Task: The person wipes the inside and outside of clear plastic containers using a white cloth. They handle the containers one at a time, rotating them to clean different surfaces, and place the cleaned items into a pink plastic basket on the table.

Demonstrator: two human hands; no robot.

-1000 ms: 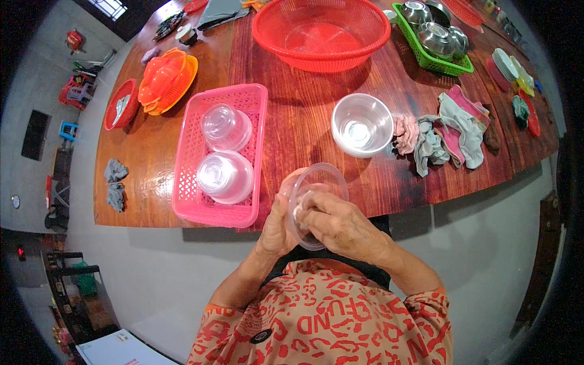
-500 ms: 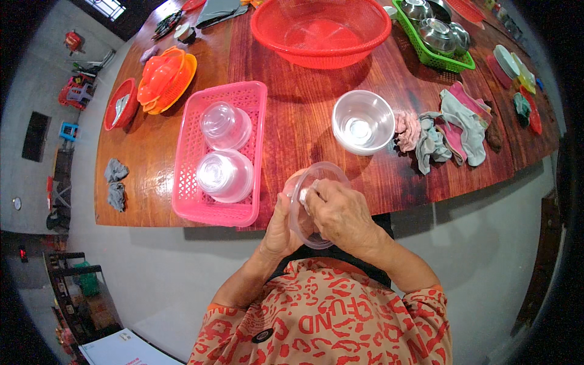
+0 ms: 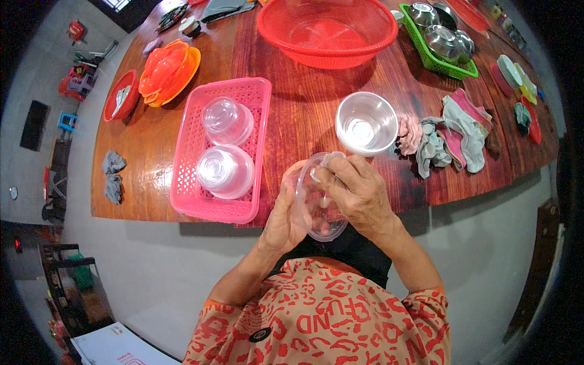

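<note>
My left hand is wrapped round the outside of a clear plastic bowl, which is tipped on its side above the table's near edge. My right hand pinches a small whitish cloth against the bowl's upper rim; most of the cloth is hidden by the fingers. Just beyond stands a clear plastic tub, mouth up, perhaps several nested together. Left of my hands, a pink perforated basket holds two upturned groups of clear bowls, a near one and a far one.
A big red basin stands at the back. Back right, a green basket carries metal bowls. Crumpled cloths lie to the right, grey rags at far left. Orange baskets sit beside a red one.
My right hand has moved up with the cloth, from inside the bowl to its upper rim. The bowl has shifted slightly right and up.
</note>
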